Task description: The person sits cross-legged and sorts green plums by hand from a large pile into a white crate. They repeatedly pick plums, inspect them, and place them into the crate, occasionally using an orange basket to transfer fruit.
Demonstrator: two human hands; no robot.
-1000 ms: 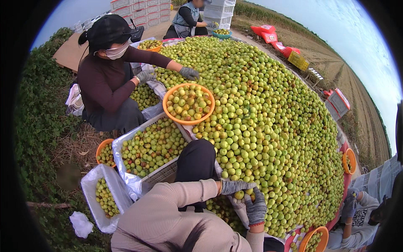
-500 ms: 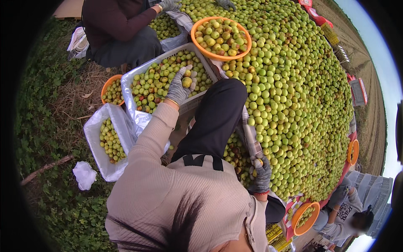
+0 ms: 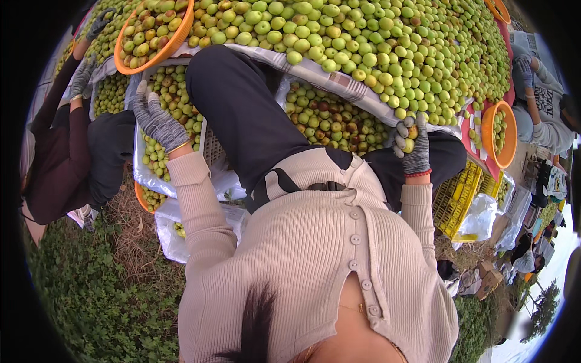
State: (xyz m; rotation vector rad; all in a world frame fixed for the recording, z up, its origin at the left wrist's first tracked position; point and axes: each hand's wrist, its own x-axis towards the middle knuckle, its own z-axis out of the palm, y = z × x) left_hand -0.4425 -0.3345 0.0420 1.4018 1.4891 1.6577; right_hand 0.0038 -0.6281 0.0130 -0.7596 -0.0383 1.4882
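My left hand [image 3: 158, 123], in a grey knit glove with pale fingertips, is over the lined crate [image 3: 138, 166] of small green and yellowish round fruits. Its fingers are stretched out and apart, and I see nothing in them. By my right knee, my right hand [image 3: 414, 151], gloved the same way, is closed round a couple of small yellow-green fruits [image 3: 409, 145]. Just left of it, below the cloth edge, lies a batch of browner, redder fruits [image 3: 333, 124]. The big heap of green fruits [image 3: 363, 42] spreads beyond my knees on a checked cloth [image 3: 339, 85].
An orange basin [image 3: 175, 42] of fruits stands at the far left, another orange basin [image 3: 509, 136] at the right. Yellow crates [image 3: 457, 202] are beside my right leg. A plastic-lined bin [image 3: 172, 233] is left of me. Co-workers sit on the left [image 3: 66, 145] and right [image 3: 554, 115].
The view has turned rightward. My left hand has let go of the fruit it held and its fingers have opened. My right hand is turned up more, with fruits showing in it.
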